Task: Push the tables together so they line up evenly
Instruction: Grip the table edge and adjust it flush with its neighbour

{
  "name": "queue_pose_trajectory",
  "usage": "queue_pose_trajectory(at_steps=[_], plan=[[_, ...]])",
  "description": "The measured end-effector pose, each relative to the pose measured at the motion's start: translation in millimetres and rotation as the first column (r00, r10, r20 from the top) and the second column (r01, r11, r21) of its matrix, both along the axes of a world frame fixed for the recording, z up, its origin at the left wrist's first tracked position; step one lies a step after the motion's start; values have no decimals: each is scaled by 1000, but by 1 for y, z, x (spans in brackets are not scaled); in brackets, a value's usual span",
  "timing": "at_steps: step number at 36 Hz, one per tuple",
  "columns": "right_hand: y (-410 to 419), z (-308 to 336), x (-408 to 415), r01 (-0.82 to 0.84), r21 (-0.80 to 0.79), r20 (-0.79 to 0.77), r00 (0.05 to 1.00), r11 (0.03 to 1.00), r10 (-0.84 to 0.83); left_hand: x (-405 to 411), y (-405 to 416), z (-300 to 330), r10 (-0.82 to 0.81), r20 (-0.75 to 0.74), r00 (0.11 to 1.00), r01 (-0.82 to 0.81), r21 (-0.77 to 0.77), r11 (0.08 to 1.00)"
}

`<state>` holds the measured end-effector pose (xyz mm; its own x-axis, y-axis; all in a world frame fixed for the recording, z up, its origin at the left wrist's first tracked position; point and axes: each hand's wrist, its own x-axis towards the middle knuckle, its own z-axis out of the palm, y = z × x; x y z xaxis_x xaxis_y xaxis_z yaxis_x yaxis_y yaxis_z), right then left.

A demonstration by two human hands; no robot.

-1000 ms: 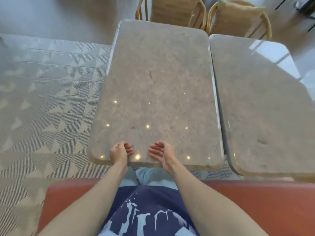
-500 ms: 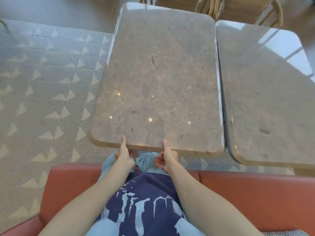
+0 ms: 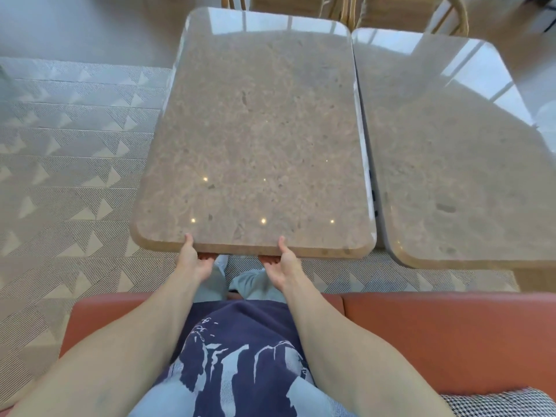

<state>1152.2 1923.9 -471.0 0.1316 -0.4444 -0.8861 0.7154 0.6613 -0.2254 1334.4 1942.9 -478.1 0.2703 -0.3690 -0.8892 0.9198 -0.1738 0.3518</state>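
Note:
Two glossy beige stone tables with rounded corners stand side by side. The left table [image 3: 258,136] is right in front of me; the right table [image 3: 445,164] sits beside it with a narrow gap between them. The right table's near edge reaches a little closer to me than the left one's. My left hand [image 3: 192,260] and my right hand [image 3: 281,263] both grip the left table's near edge, thumbs on top and fingers curled underneath.
I sit on a red-brown bench [image 3: 436,335] along the near side. Wicker chairs [image 3: 391,13] stand behind the far ends of the tables. A grey rug with a triangle pattern [image 3: 69,164] covers the floor on the left.
My hands went from resting flat on the tabletop to gripping its near edge. The left table has moved away from me, and its near edge now lies closer to level with the right table's.

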Motion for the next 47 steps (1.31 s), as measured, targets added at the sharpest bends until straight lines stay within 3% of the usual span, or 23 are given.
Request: queue_pose_trajectory(at_steps=[47], plan=[[25,4,-34,-31,-72,-27,999,997,29,-36,28,8,-11,23,1000,12,-12,1000]])
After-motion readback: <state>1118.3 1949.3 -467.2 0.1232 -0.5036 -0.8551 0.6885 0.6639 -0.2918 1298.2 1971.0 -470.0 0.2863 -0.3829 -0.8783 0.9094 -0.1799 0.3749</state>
